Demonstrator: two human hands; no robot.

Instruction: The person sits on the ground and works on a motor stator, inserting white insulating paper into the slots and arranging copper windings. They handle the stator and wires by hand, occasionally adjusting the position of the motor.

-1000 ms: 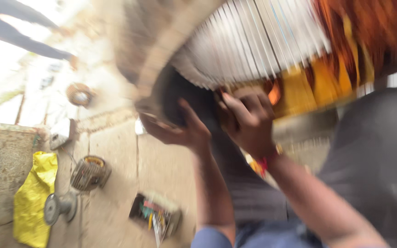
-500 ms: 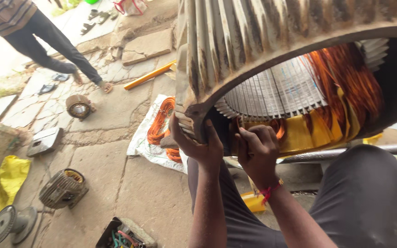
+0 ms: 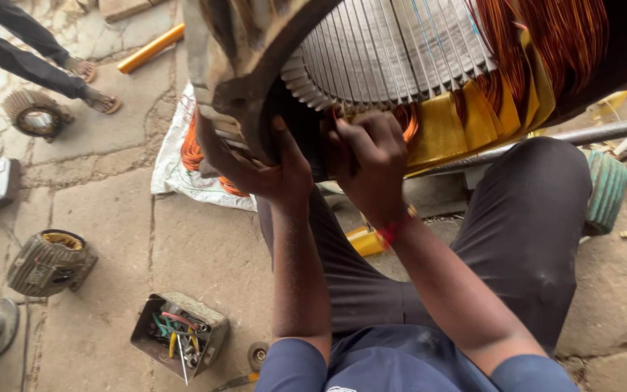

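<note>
A big grey motor stator [image 3: 371,51] fills the top of the head view, its slotted bore lined with copper windings [image 3: 546,36] and yellow insulation sheets [image 3: 466,120]. My left hand [image 3: 255,163] clasps the housing's lower rim, thumb up against the dark inner edge. My right hand [image 3: 368,163] is closed at the bore's lower edge, fingertips pinching something thin among the copper wires; what it pinches is hidden. A red band circles my right wrist. My dark-trousered legs sit under the stator.
On the stone floor lie a small motor housing [image 3: 48,261], a box of hand tools [image 3: 179,335], a white cloth with orange wire [image 3: 183,163], a yellow tube [image 3: 150,47] and a round winding [image 3: 34,112]. Another person's legs [image 3: 30,58] stand at top left. A metal bar [image 3: 589,134] runs right.
The view has tilted and closed in on the stator. Both hands stay at its lower rim; my right hand has shifted slightly deeper into the windings.
</note>
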